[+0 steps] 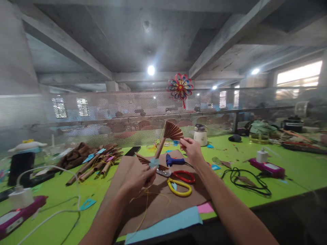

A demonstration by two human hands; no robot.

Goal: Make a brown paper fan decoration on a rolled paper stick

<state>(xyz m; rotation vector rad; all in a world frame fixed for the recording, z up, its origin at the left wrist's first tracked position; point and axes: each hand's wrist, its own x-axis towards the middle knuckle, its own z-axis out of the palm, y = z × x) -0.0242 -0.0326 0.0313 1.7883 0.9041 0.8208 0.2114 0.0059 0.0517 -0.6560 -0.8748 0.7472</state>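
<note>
My left hand [144,179] pinches the lower end of a brown paper craft near a small blue paper piece [153,163]. A rolled paper stem [160,148] rises from there to a pleated paper fan [173,131], spread out at the top. My right hand [191,148] grips the fan's right edge between thumb and fingertips. Smaller brown pleats [143,159] stick out at the lower left. Below the hands, a blue glue gun [175,160] lies beside scissors with a red and a yellow handle [182,194]. A thin yellow string [146,207] trails under my left hand.
A brown paper sheet [163,211] covers the green table's middle, with a blue paper strip [166,226] in front. Paper rolls [99,166] are heaped left. Purple power strips [268,168] sit at both sides; a black cable [245,182] coils right. A jug [200,136] stands behind.
</note>
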